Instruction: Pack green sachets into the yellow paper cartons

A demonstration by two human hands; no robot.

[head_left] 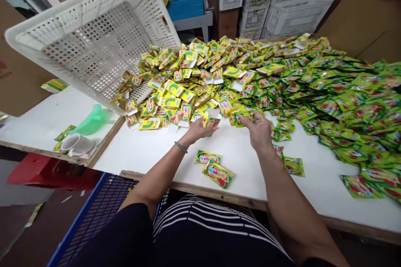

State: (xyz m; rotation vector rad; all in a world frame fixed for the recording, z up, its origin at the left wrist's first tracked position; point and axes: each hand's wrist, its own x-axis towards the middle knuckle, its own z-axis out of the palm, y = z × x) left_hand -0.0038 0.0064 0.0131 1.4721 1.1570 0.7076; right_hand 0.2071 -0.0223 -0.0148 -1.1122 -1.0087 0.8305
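The right hand (261, 131) there pinches a packet (233, 117) (long axis sideways, pointing left) just beside the box (213, 122) that the left hand (198, 130) grips.

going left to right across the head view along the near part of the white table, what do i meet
White cup → left hand with opened yellow-and-green cardboard box → shiny yellow-and-green packet → right hand pinching it → rectangular green foil packet → red-printed green packet at the near edge of the green packet heap
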